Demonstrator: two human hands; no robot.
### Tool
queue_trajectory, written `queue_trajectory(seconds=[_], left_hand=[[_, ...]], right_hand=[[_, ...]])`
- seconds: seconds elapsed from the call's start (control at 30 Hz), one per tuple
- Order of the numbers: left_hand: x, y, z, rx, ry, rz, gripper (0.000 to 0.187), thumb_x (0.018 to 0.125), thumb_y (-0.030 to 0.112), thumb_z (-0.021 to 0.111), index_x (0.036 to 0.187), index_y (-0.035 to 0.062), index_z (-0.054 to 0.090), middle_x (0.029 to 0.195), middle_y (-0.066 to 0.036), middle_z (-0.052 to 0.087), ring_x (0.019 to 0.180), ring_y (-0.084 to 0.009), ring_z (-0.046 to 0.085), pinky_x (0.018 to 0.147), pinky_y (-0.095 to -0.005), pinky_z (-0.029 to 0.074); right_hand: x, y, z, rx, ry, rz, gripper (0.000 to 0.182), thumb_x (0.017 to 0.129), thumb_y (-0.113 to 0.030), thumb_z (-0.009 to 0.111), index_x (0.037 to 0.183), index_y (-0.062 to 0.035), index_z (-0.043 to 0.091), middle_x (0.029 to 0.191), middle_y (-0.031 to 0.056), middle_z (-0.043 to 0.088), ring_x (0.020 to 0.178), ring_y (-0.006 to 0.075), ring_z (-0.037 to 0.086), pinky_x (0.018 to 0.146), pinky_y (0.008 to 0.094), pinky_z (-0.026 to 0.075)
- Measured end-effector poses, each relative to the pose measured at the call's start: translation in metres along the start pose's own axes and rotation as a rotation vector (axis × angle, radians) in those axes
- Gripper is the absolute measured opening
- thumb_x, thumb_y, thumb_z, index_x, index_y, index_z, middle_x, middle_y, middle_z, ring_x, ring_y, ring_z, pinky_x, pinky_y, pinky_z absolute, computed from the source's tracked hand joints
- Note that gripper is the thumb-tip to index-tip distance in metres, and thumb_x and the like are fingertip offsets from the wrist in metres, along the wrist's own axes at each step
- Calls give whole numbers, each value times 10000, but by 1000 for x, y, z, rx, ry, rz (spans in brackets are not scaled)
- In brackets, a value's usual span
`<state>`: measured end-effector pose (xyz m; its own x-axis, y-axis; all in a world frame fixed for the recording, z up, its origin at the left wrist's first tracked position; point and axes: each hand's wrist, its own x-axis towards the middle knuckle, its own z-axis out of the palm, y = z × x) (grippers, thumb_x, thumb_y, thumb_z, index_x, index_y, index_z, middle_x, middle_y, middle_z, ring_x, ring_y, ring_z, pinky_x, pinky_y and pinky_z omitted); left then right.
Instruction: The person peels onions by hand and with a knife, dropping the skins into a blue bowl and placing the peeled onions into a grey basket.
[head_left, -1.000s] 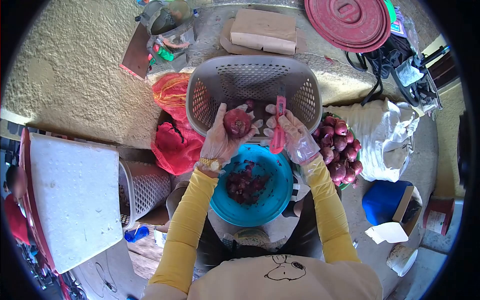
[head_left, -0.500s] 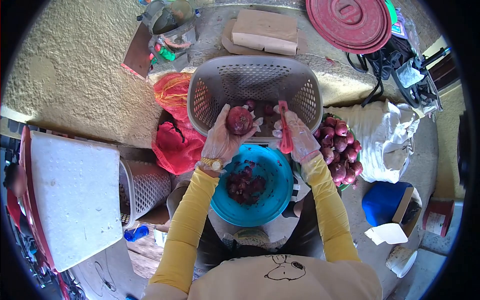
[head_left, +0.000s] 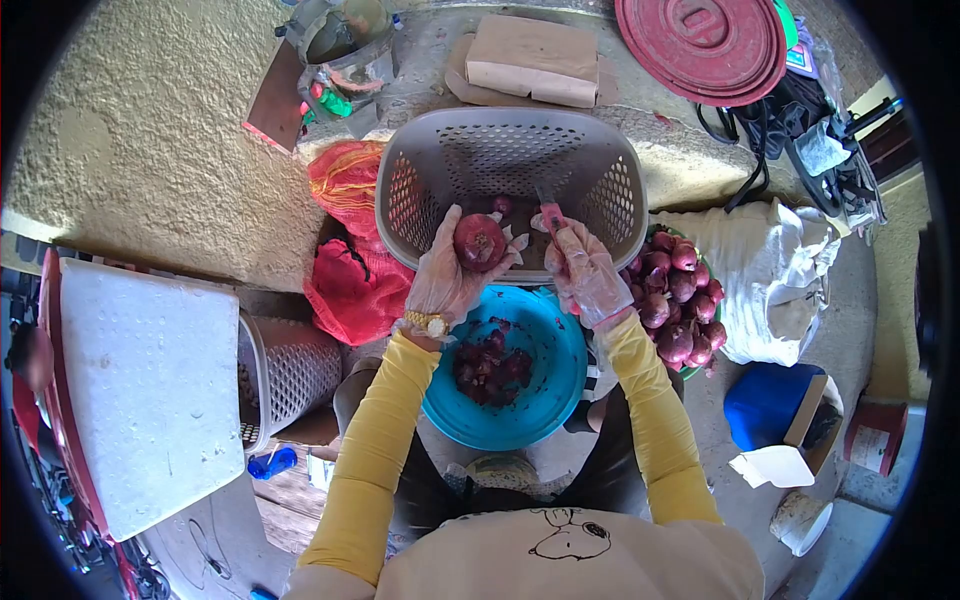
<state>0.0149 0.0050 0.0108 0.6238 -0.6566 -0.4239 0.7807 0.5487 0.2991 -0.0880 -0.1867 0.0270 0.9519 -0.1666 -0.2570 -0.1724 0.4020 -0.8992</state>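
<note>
Both hands wear clear plastic gloves. In my left hand (head_left: 438,278) is a round red onion (head_left: 480,243), held over the near rim of a grey perforated basket (head_left: 510,122). My right hand (head_left: 590,272) is closed around the pink handle of a small knife (head_left: 552,216); its blade points up and away, over the basket. One small red onion (head_left: 502,205) shows inside the basket. Below my hands stands a teal basin (head_left: 545,415) with dark red onion skins (head_left: 490,372) in it. A pile of red onions (head_left: 682,288) lies beside my right wrist.
A red mesh sack (head_left: 350,290) lies left of the basket, near another perforated basket (head_left: 300,365) and a white foam lid (head_left: 150,390). To the right are a white sack (head_left: 765,270) and a blue container (head_left: 765,405). Behind sit a cardboard box (head_left: 532,58) and a red lid (head_left: 700,45).
My right hand has turned, tipping the knife from upright with its handle downward to angled away to the upper left. My left hand and the onion have barely moved.
</note>
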Motion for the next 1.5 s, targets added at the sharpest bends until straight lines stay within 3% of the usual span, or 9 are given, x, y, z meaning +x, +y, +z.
queue_trajectory(seconds=[0.37, 0.67, 0.73, 0.87, 0.93, 1.07, 1.23, 1.33, 1.5], left_hand=[[0, -1, -2, 53, -38, 18, 630, 1092, 482, 508, 1404, -65, 511, 1300, -275, 624, 1201, -478, 643, 989, -537, 600], [-8, -7, 8, 99, -48, -61, 593, 1109, 446, 482, 1417, -61, 503, 1327, -243, 632, 1255, -355, 623, 1025, -515, 588], [-11, -11, 8, 248, -87, 76, 563, 1113, 413, 490, 1404, -68, 514, 1340, -227, 636, 1240, -331, 638, 1029, -487, 588], [37, -30, -66, 642, -117, 266, 642, 1041, 290, 676, 1541, 11, 386, 1346, -126, 656, 1160, -280, 687, 991, -404, 594], [34, -38, -50, 505, 0, 341, 474, 1118, 341, 508, 1348, -70, 562, 1255, -200, 683, 1130, -302, 691, 1004, -408, 599], [13, -28, -26, 428, -53, 130, 451, 1123, 326, 500, 1345, -61, 566, 1167, -182, 703, 1104, -298, 699, 983, -397, 607], [-6, -29, -9, 855, -127, 334, 501, 1122, 384, 493, 1315, -65, 604, 1057, -153, 707, 1079, -266, 707, 939, -389, 609], [9, -25, -33, 584, -92, 150, 542, 1125, 406, 473, 1321, -78, 614, 1117, -175, 714, 1089, -263, 703, 937, -392, 607], [12, -27, -22, 668, -83, 229, 586, 1132, 429, 437, 1337, -95, 604, 1203, -207, 712, 1111, -286, 699, 950, -414, 607]], right_hand=[[-4, -9, -3, 58, -97, 7, 358, 1115, -321, 534, 1393, -96, 528, 840, -52, 527, 604, 31, 428, 501, 203, 350], [3, -7, -21, 82, -166, -141, 475, 1072, -366, 632, 1392, -31, 528, 879, 1, 576, 762, 115, 552, 776, 301, 526], [-1, -20, -15, -687, -62, -119, 635, 929, -492, 790, 1268, 16, 614, 916, 99, 663, 823, 192, 639, 810, 361, 542], [-10, -33, -2, -1108, -76, -208, 877, 675, -663, 889, 1147, 43, 671, 989, 236, 723, 909, 386, 708, 842, 433, 546], [-10, -24, -2, -1116, -57, -274, 802, 698, -631, 895, 1117, 15, 672, 914, 200, 695, 818, 338, 665, 778, 422, 528], [-6, -12, -9, -1131, -19, -409, 714, 728, -579, 904, 1102, -14, 678, 871, 176, 686, 771, 292, 669, 740, 418, 525], [-10, -19, 6, -1003, 19, -335, 684, 750, -558, 897, 1094, -9, 675, 851, 180, 694, 776, 325, 694, 734, 415, 538], [-10, -27, 4, -1021, 15, -327, 658, 765, -553, 885, 1062, -10, 662, 878, 197, 691, 794, 364, 673, 736, 423, 531], [-6, -24, -5, -1189, -73, -205, 629, 775, -553, 853, 1029, -12, 660, 929, 219, 690, 862, 395, 673, 753, 448, 527]])
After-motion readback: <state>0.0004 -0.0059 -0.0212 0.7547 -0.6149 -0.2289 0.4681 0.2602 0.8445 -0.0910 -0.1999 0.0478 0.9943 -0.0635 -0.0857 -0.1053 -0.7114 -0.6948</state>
